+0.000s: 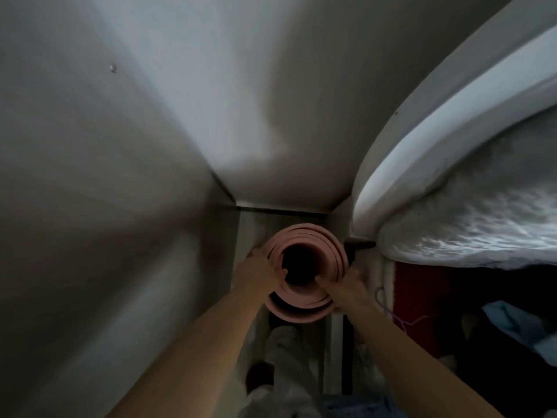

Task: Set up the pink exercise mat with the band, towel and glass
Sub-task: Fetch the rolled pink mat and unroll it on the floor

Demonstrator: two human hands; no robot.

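Note:
The pink exercise mat [313, 242] is rolled up and stands on end in a narrow gap, so I look straight down its dark hollow core. My left hand [261, 265] grips the roll's left rim, with the thumb hooked inside. On the right rim my right hand [346, 286] holds the roll, its thumb reaching into the opening. No band, towel or glass shows in the head view.
A tall grey panel [105, 206] walls the gap on the left and a white wall [271, 131] closes the back. A white-framed bed with a pale mattress [482, 212] crowds the right. Dark clothes, a blue cloth [512, 324] and white bags [286, 357] lie below.

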